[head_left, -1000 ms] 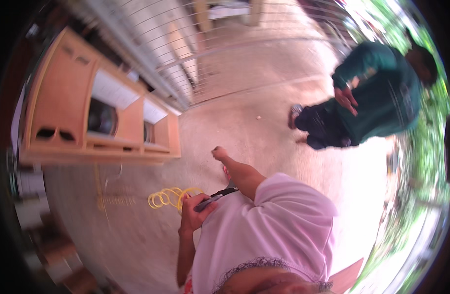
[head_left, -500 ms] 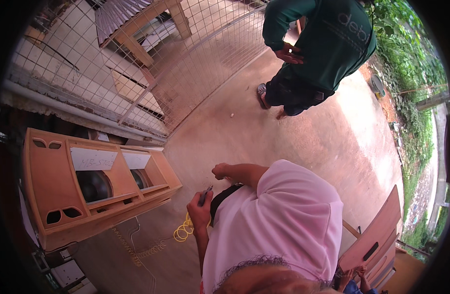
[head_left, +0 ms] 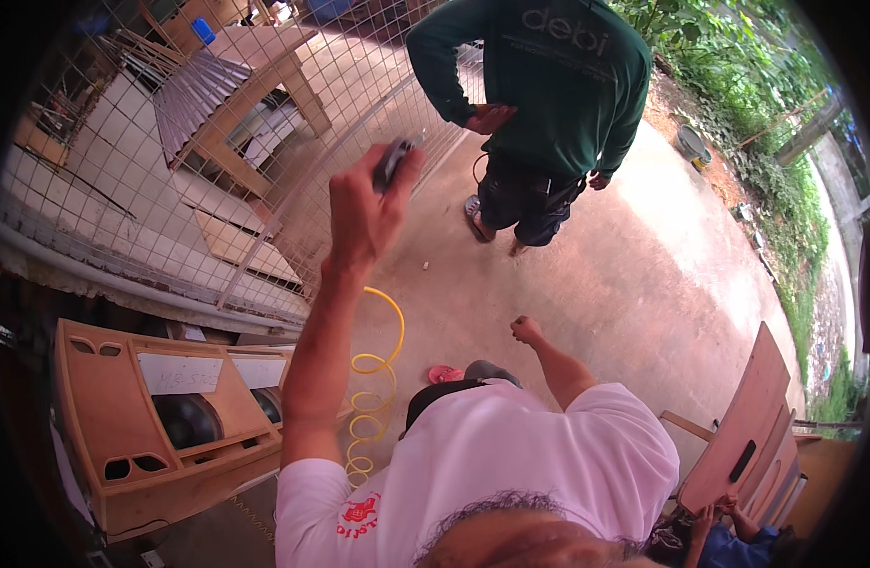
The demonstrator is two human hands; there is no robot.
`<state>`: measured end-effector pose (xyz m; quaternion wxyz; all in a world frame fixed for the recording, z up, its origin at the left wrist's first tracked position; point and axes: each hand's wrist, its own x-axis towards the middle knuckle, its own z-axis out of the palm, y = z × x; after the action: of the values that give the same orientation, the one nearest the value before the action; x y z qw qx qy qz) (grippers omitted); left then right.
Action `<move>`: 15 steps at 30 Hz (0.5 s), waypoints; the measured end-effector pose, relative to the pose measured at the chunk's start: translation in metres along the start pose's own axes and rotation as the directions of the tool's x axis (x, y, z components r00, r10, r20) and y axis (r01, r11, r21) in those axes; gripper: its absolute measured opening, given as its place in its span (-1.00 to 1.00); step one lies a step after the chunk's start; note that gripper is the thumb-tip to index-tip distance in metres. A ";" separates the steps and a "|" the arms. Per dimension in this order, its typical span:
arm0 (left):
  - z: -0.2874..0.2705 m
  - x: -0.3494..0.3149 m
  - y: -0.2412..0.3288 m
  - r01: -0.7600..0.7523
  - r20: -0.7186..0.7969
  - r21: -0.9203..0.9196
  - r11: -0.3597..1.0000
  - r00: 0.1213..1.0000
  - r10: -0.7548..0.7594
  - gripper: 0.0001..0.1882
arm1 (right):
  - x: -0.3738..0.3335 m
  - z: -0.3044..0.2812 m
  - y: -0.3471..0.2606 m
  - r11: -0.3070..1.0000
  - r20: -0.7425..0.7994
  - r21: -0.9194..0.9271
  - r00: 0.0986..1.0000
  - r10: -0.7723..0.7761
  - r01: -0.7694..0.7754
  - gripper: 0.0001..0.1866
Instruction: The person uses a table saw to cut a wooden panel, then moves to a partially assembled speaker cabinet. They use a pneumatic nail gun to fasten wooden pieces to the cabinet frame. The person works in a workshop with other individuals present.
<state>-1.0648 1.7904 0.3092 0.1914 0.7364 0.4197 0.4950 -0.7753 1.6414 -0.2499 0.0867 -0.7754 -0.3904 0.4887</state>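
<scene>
Raised out in front, my left hand (head_left: 359, 213) is closed around a small dark grey hand tool (head_left: 395, 163) with a thin pale tip. Below that forearm hangs a yellow coiled hose (head_left: 367, 398); where its upper end goes is hidden behind my arm. My right hand (head_left: 525, 329), lower and to the right, is curled into a loose fist over the concrete floor, with nothing visible in it. At the left stands a wooden speaker cabinet (head_left: 113, 407) with dark round speakers and white labelled panels, apart from both hands.
A person in a dark green top (head_left: 548, 85) stands ahead, back turned. A wire mesh fence (head_left: 293, 189) runs along the left. Wooden panels (head_left: 738, 435) lean at the right beside another person's hands (head_left: 714, 516). A bucket (head_left: 690, 144) sits near the greenery.
My left hand has risen far up and forward with the tool, stretching the yellow hose upward. My right hand has swung to the right. The view has shifted, and the green-clad person appears further left.
</scene>
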 end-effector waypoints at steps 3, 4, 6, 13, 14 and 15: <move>0.023 0.078 0.012 -0.073 0.024 0.087 0.994 0.997 0.072 -0.54 | -0.037 -0.025 0.065 0.969 -0.069 0.195 0.984 0.166 -0.149 -0.63; 0.030 0.094 0.013 -0.029 0.032 0.125 0.992 0.999 0.026 -0.51 | -0.052 -0.026 0.085 0.937 -0.089 0.275 0.964 0.250 -0.217 -0.64; 0.043 0.115 0.007 -0.010 0.015 0.177 0.984 1.000 0.008 -0.44 | -0.079 -0.022 0.119 0.855 -0.063 0.418 0.929 0.364 -0.307 -0.66; 0.087 0.050 -0.056 0.011 0.262 0.497 0.867 0.951 -0.162 -0.39 | -0.157 0.040 0.169 0.552 0.136 0.704 0.847 0.513 -0.447 -0.83; 0.089 0.045 -0.064 0.025 0.276 0.511 0.859 0.942 -0.191 -0.41 | -0.162 0.046 0.166 0.566 0.157 0.705 0.873 0.462 -0.427 -0.79; 0.090 0.043 -0.069 0.045 0.295 0.526 0.849 0.927 -0.232 -0.43 | -0.165 0.052 0.160 0.584 0.161 0.689 0.877 0.453 -0.428 -0.74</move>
<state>-1.0075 1.8768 0.2466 0.0965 0.8032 0.5480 0.2128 -0.7708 1.4053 -0.2450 0.2593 -0.7613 0.0331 0.5933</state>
